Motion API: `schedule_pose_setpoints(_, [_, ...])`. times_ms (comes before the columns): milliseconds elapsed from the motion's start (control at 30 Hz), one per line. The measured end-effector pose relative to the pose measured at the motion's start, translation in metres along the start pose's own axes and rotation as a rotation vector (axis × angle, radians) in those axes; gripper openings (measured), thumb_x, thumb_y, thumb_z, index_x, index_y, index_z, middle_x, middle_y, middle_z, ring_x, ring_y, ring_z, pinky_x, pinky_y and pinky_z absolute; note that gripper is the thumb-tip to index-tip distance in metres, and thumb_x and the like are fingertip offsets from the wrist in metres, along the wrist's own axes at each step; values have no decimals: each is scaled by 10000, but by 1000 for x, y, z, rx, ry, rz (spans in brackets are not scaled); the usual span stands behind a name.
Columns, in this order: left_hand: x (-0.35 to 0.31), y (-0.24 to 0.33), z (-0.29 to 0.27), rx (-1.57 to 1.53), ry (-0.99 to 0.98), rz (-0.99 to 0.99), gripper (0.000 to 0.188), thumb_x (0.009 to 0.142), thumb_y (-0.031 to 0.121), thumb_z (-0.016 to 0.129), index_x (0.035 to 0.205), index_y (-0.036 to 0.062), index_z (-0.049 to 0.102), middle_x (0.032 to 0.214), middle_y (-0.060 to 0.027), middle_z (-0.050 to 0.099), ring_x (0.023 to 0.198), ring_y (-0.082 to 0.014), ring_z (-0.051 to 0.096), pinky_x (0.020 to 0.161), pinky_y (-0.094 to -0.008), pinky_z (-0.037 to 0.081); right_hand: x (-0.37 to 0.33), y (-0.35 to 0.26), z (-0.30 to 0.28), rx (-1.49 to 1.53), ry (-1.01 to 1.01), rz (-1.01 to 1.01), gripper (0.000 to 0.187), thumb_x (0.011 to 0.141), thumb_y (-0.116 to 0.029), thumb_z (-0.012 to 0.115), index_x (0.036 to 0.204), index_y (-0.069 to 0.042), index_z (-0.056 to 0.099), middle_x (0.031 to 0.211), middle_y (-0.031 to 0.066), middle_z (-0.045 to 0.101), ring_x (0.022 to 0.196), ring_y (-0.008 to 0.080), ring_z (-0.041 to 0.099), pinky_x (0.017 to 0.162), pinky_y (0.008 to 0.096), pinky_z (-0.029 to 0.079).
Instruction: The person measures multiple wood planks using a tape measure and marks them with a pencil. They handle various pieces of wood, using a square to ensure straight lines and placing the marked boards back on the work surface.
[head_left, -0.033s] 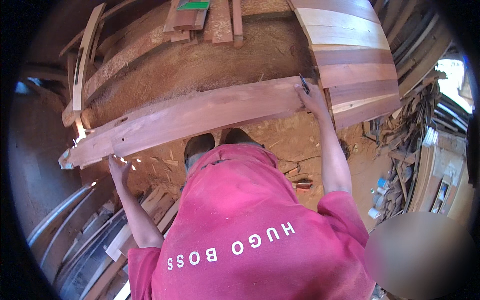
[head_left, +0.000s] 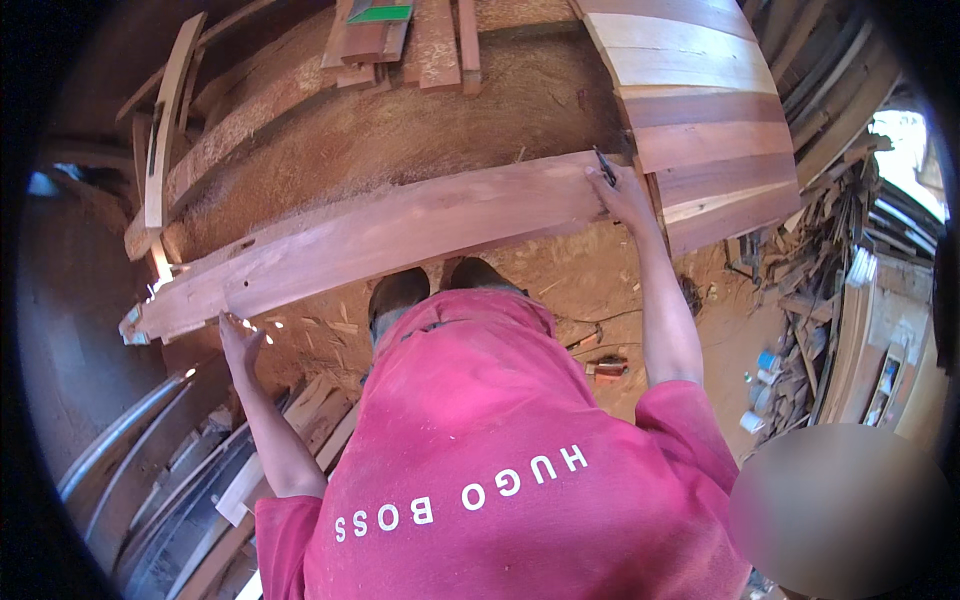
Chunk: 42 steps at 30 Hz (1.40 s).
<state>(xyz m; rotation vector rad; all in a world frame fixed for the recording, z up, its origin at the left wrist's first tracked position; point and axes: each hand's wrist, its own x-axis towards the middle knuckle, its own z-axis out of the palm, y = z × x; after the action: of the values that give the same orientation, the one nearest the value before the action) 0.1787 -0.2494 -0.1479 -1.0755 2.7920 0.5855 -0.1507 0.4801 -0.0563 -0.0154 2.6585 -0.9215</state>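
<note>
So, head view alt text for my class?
A person's right hand holds a dark pen-like tool at the right end of a long wooden plank, near a striped wooden panel; the left hand is at the plank's near edge.

Right hand [head_left: 626, 196] holds dark tool [head_left: 605, 167] over plank [head_left: 400, 228]; left hand [head_left: 240, 342] at edge

"Anything different now?"
"Only slightly. The whole scene sits turned a little: the left end of the long reddish-brown wooden plank [head_left: 400, 236] is a touch lower in view, the small white plastic bucket [head_left: 751, 422] at right a touch higher."
"And the hands?"
"The bare right hand [head_left: 625, 196], with its slim dark pen-like tool [head_left: 604, 167], appears marginally further left; the bare left hand [head_left: 240, 345], marginally lower."
</note>
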Motion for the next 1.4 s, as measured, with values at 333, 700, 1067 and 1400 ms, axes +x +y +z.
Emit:
schedule_pose_setpoints(333, [26,7,8,-95,-140,125,1100,608,72,899,1506,-40,274,1430,-204,510,1308,-312,516,1086,-393,423,-36,29,4,-444,-169,50,360,884,-368,658,1005,-29,673,1000,251,687,1022,387,662,857,481,537])
schedule_pose_setpoints(700, [47,-25,17,-234,-3,95,655,685,146,876,1216,9,519,1112,-200,699,1055,-288,679,908,-395,529,-70,51,68,-436,75,6,317,836,-318,740,1021,-75,653,920,187,705,915,398,677,792,525,534])
schedule_pose_setpoints(1067, [36,-37,1,-293,34,156,502,667,106,865,1067,12,576,997,-156,710,922,-270,689,828,-395,537,-74,45,82,-486,107,28,227,902,-272,673,1026,-83,667,910,192,705,907,388,677,768,520,532])
schedule_pose_setpoints(1400, [24,2,-22,-76,22,155,460,699,115,857,1051,3,583,898,-172,727,856,-276,710,782,-392,541,-81,47,91,-541,213,-15,220,913,-272,662,983,-78,586,858,175,691,843,391,669,706,508,516])
